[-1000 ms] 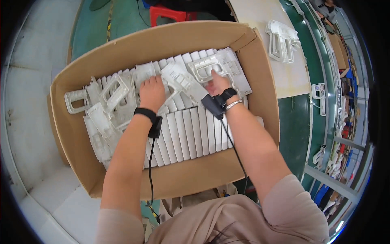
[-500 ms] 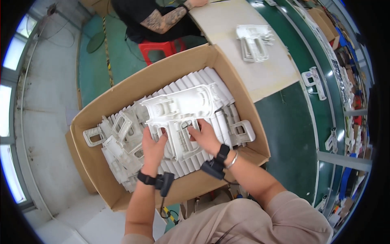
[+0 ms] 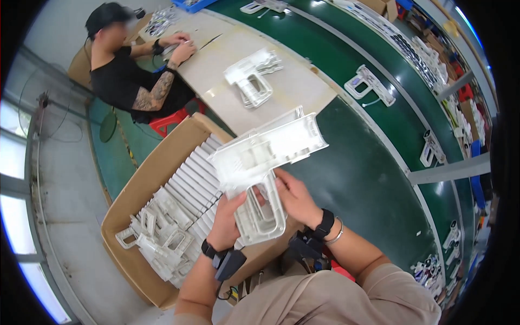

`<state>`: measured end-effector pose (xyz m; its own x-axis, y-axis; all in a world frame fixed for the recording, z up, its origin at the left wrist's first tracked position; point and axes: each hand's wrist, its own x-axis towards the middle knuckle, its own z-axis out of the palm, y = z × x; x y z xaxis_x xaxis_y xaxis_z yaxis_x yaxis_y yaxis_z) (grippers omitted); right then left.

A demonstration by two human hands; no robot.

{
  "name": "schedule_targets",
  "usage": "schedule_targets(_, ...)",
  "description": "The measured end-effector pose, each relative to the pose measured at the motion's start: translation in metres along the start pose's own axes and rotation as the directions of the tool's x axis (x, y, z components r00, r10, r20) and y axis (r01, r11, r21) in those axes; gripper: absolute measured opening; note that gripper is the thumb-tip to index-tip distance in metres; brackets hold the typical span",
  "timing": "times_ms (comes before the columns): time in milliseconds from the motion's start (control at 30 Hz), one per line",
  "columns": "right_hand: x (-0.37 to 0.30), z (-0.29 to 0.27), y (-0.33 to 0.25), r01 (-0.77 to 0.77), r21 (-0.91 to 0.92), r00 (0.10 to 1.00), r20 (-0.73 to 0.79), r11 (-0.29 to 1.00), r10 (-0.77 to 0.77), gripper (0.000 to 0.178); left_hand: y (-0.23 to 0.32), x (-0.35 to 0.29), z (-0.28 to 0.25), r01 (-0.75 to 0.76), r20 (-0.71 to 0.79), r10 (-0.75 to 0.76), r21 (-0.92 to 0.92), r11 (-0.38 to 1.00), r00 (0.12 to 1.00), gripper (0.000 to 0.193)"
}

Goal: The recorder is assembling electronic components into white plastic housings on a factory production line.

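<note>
Both my hands hold a white plastic housing shell (image 3: pixel 268 154) with a broad trough-like barrel and a looped handle, shaped like a handheld tool. A second edge shows behind the barrel; whether it is another stacked shell I cannot tell. My left hand (image 3: pixel 225 223) grips the left side of the handle, thumb in front, other fingers partly hidden. Across from it, my right hand (image 3: pixel 295 196) is closed on the handle's right side near the barrel. The shell is tilted above the right end of a cardboard box (image 3: pixel 130 189).
In the box lie loose white shells (image 3: pixel 162 238) and rows of white shells packed together (image 3: pixel 197 176). Beyond it, a pale table (image 3: pixel 216 97) bears more white shells (image 3: pixel 252 76), with a seated co-worker (image 3: pixel 122 76) at its left. A green conveyor (image 3: pixel 374 116) carries similar housings on the right.
The shell has moved up and right from over the box's middle, and turned, with both hands still on it. My view has swung right, bringing the co-worker and more conveyor into sight.
</note>
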<state>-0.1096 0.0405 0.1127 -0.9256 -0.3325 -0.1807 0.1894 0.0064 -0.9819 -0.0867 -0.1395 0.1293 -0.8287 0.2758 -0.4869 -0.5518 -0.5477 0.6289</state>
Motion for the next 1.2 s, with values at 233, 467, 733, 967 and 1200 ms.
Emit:
schedule_targets(233,-0.006,-0.116,0.05,0.073,0.062,0.844,-0.536,0.995,-0.028,0.023,0.002,0.191,0.074,-0.167,-0.044,0.174,0.129,0.977,0.984,0.033)
schedule_targets(467,-0.054,-0.163,0.112,-0.177,0.051,0.877,-0.444,0.983,0.181,0.016,-0.031,0.321,0.023,-0.395,0.064,0.691,0.856,0.332,0.72,0.067)
schedule_targets(733,-0.078,-0.17,0.135,-0.327,-0.028,0.852,-0.441,0.945,0.282,0.018,0.016,0.311,0.034,-0.131,0.096,0.621,0.991,0.011,0.778,0.063)
schedule_targets(967,-0.062,-0.144,0.13,-0.325,-0.241,0.908,-0.351,0.914,0.23,0.018,-0.003,0.291,0.018,-0.006,0.15,0.695,0.979,-0.206,0.703,0.072)
schedule_targets(1200,-0.051,-0.113,0.117,-0.297,-0.325,0.947,-0.223,0.898,0.232,0.019,0.01,0.256,-0.009,-0.099,0.132,0.576,0.991,-0.088,0.807,0.07)
